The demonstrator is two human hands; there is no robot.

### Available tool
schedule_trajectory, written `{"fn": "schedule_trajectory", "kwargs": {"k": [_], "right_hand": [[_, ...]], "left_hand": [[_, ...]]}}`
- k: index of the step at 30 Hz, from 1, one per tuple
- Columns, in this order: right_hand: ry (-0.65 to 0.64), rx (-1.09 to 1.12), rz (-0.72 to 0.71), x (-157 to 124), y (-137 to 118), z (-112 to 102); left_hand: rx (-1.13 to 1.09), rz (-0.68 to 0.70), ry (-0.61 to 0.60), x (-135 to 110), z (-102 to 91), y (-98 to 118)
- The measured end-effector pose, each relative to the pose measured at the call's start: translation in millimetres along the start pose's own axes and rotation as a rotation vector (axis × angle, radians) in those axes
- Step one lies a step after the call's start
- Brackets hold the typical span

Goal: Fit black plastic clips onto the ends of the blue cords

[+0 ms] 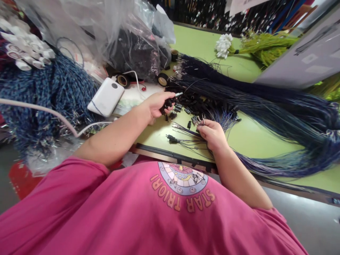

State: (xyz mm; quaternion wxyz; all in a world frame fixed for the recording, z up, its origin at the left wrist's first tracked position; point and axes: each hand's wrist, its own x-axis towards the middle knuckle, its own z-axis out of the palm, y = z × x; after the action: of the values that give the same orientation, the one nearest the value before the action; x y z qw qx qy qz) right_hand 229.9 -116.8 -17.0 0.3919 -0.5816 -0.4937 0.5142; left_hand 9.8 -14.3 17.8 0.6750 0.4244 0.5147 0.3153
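My left hand [158, 103] is closed on a small black connector [168, 103], with a short pale piece sticking out past the fingertips. My right hand [212, 134] is closed round a bunch of thin blue wires [200, 120] whose metal terminal tips fan out above the fingers. Several loose black connectors [177, 108] lie on the green table [247, 136] between the two hands. A finished wire with a black plug [172, 138] lies near the table's front edge.
A long bundle of dark blue wires [265, 106] runs across the table to the right. A white power bank [106, 96], tape rolls [163, 79], plastic bags [124, 35], a blue cord heap [47, 92] and green wires with white connectors [224, 45] surround the work spot.
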Motion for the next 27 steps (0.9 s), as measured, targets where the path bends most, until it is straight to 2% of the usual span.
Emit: {"fn": "schedule_trajectory", "kwargs": {"k": [1, 3, 6, 10, 18, 24, 27], "right_hand": [[0.001, -0.011, -0.020, -0.6, -0.3, -0.3], [-0.019, -0.016, -0.040, -1.9, -1.2, -0.5], [-0.054, 0.024, -0.034, -3.0, -3.2, 0.3], [-0.041, 0.062, -0.015, -2.6, -5.3, 2.3], [0.019, -0.080, -0.089, -1.6, -1.4, 1.7], [0.098, -0.255, -0.168, -5.2, 0.0, 5.6], [0.102, -0.320, -0.179, -8.0, -2.5, 9.0]], "left_hand": [[-0.184, -0.081, -0.070, -3.3, -1.3, -1.5], [-0.418, -0.171, -0.172, -10.3, -1.6, -6.4], [-0.525, -0.218, -0.216, -20.6, 3.9, -15.1], [-0.456, -0.216, -0.235, -30.1, 13.7, -24.3], [-0.101, -0.023, -0.168, -28.9, 13.1, -39.3], [-0.060, 0.006, -0.108, -28.3, 12.5, -49.3], [-0.008, 0.033, -0.150, -31.7, 15.5, -49.9]]}}
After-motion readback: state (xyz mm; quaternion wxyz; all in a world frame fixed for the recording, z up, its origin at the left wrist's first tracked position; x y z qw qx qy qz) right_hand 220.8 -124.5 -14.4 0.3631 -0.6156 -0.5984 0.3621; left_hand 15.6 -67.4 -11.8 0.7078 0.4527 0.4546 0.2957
